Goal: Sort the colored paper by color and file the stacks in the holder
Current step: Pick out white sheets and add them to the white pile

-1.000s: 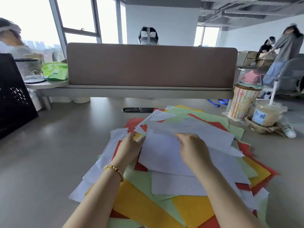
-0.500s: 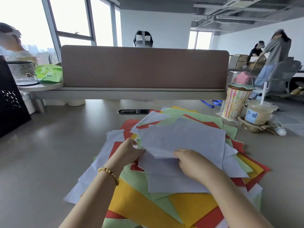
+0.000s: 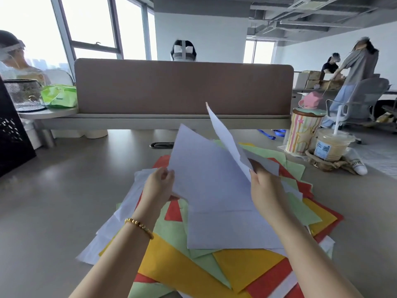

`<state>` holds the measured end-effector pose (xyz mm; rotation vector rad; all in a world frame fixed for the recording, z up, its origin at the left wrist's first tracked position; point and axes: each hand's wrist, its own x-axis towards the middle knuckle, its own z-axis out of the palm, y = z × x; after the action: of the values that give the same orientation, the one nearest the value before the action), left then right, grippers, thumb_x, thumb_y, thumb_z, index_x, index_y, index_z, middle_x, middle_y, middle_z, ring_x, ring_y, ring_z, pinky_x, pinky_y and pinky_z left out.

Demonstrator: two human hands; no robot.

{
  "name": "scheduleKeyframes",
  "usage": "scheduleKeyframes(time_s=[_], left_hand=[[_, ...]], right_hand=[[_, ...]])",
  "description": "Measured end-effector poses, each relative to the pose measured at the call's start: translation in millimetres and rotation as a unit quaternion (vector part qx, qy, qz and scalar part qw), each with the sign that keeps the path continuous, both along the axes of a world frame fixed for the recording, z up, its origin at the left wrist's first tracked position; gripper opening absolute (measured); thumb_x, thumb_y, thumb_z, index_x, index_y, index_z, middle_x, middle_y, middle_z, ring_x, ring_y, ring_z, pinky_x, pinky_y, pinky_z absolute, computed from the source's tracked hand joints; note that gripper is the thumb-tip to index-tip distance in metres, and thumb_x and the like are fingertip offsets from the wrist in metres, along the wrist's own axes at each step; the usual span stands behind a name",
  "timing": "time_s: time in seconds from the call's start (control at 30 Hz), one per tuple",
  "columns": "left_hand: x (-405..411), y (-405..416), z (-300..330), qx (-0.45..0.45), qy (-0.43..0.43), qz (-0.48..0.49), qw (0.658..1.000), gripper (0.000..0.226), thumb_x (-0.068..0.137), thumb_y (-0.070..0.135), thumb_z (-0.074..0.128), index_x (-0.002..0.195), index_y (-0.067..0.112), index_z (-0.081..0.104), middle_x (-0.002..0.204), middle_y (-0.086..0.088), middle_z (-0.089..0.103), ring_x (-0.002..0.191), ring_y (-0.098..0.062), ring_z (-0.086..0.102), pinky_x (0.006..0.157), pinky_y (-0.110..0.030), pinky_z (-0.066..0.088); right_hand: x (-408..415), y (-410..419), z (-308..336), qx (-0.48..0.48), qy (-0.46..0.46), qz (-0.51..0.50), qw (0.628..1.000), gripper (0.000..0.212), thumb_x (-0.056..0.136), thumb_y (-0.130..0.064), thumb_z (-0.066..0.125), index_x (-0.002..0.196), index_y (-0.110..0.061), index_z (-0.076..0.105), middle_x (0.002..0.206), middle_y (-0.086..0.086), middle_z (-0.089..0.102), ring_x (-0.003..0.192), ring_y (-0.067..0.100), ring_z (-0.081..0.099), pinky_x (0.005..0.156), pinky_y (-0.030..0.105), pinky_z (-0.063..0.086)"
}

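- Left hand (image 3: 160,186): raised above the pile, fingers (image 3: 166,175) curled, pinching the left edge of the lifted white sheets (image 3: 206,175). Gold bead bracelet (image 3: 139,227) on the wrist.
- Right hand (image 3: 265,190): raised at the right edge of the same white sheets, fingers closed on that edge. One white sheet (image 3: 223,134) standing up from this grip, top corner pointing upward in front of the partition (image 3: 182,87).
- Lifted white sheets: held between both hands, tilted up off the pile, upper corner toward the partition.
- Paper pile (image 3: 214,265): spread loosely on the grey surface (image 3: 53,201) directly below the hands. Mixed colours overlapping at odd angles: yellow (image 3: 171,265), light green (image 3: 171,229), red (image 3: 268,278), white (image 3: 232,231). More white sheets sticking out on the left side of the pile.
- Black perforated holder (image 3: 12,134): at the far left edge of the view, well apart from the pile.
- Striped cup (image 3: 303,130) with a pink item on top, and a plastic drink cup (image 3: 330,145) with a straw: on the surface at the right, beside each other, apart from the pile.
- Black mesh basket (image 3: 23,93) and green packet (image 3: 59,95): on a side table at the left, behind the holder.
- Other people visible beyond the partition, at the far left and at the far right of the room.
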<state>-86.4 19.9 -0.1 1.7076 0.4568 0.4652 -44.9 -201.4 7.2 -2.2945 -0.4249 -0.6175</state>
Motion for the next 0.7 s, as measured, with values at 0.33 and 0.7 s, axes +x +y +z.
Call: scheduleKeyframes(time_s=[0.33,0.7], left_hand=[[-19.6,26.9,5.6,-0.22,0.122,-0.183,0.95,0.015,0.093,-0.001,0.048,0.107,0.002,0.053,0.058,-0.011,0.062,0.042,-0.018,0.063,0.037,-0.02,0.049],[4.8,-24.0,-17.7,-0.229,-0.074,-0.214,0.947,0.088,0.079,0.056,0.062,0.148,0.027,0.015,0.133,0.0,0.057,0.118,-0.02,0.058,0.102,-0.048,0.042]], right_hand=[[-3.0,-11.8,8.2,-0.061,0.067,0.101,0.991,0.038,0.098,-0.012,0.042,0.129,-0.028,0.057,0.119,-0.005,0.066,0.094,0.015,0.062,0.066,0.012,0.04],[-1.9,10.8,-8.2,0.145,0.178,0.019,0.973,0.029,0.101,-0.012,0.03,0.112,-0.013,0.057,0.093,-0.001,0.054,0.086,0.02,0.051,0.058,0.026,0.035]])
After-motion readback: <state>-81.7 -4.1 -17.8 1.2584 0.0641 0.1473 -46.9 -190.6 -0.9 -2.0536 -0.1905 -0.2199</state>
